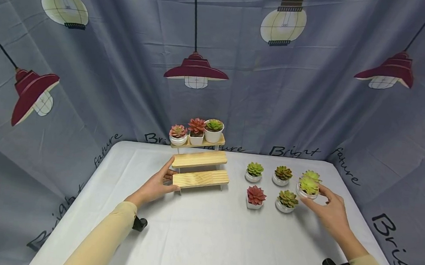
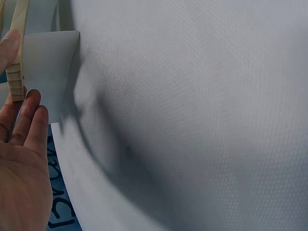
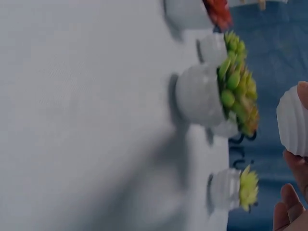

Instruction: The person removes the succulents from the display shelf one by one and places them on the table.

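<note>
My left hand holds the left end of a three-tier wooden stand. In the left wrist view, the thumb lies on one side of a board and the fingertips on the other. Pinched in my right hand is a light-green potted succulent in a ribbed white pot, raised off the table. It partly hides another light-green succulent behind it. Along the stand's top tier sit a pink succulent, a red succulent and a green succulent.
Left of my right hand, a green succulent, a brownish-green succulent, a red succulent and an olive-green succulent stand in white pots on the white table. A grey-blue printed curtain hangs around the table.
</note>
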The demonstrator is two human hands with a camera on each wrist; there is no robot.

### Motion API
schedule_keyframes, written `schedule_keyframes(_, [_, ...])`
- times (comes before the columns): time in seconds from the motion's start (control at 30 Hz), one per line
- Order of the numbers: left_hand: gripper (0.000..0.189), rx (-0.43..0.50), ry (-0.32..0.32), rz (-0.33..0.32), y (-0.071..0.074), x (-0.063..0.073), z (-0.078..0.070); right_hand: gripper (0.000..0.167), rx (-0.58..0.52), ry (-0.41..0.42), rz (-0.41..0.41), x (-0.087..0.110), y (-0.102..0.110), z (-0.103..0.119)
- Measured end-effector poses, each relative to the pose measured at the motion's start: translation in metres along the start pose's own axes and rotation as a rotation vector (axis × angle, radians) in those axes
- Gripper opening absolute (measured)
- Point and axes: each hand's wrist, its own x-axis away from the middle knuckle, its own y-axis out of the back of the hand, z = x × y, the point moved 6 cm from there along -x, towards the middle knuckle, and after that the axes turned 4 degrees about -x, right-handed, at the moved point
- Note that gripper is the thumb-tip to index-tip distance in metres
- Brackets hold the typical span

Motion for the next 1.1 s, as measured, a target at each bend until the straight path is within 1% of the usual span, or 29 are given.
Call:
schedule_keyframes(0.2, [0.111, 0.001, -0.016, -0.005, 0.000, 0.000, 0.001, 0.094, 0.020, -0.060, -0.002, 0.000, 0.006, -0.025])
schedule_keyframes(0.47, [0.111, 0.003, 0.009, -0.008, 0.000, 0.001, 0.002, 0.094, 0.004, -0.103, 0.019, 0.000, 0.011, -0.049])
schedule_keyframes(0.6, [0.111, 0.009, 0.018, -0.003, 0.000, 0.001, 0.003, 0.097, -0.001, -0.138, 0.034, -0.001, 0.012, -0.059])
schedule_keyframes(0.73, [0.112, 0.011, 0.011, -0.002, 0.001, 0.000, 0.002, 0.102, -0.014, -0.180, 0.050, 0.000, 0.013, -0.067])
schedule_keyframes(0.97, [0.112, 0.013, 0.001, -0.001, 0.000, -0.001, 0.001, 0.104, -0.015, -0.202, 0.073, 0.002, 0.013, -0.078])
schedule_keyframes(1.1, [0.112, 0.008, -0.004, 0.003, 0.000, -0.001, 0.001, 0.107, -0.019, -0.232, 0.089, 0.003, 0.011, -0.081])
